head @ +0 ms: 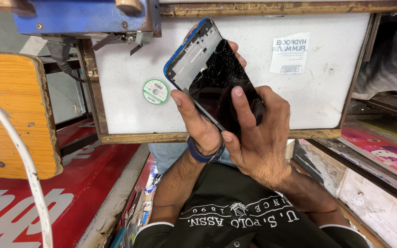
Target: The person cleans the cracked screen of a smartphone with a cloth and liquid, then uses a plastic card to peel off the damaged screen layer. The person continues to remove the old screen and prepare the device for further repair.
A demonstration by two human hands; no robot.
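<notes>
Cracked black glass lifts off a blue phone [206, 69], held above the white foam table [125, 92]. Left hand [198, 121] cradles the frame, its fingers wrapped round the edge to steady it. Right hand [256, 133] grips the lower end, thumb pressed on the screen. A green spool [155, 91] lies nearby; orange wood [10, 110] stands left.

Light was bright and even, casting only soft shadows on the white foam board [129, 105]; the cracked phone screen [221, 87] above it showed dull reflections; edges bowed with wide-angle distortion; focus stayed sharp throughout.
</notes>
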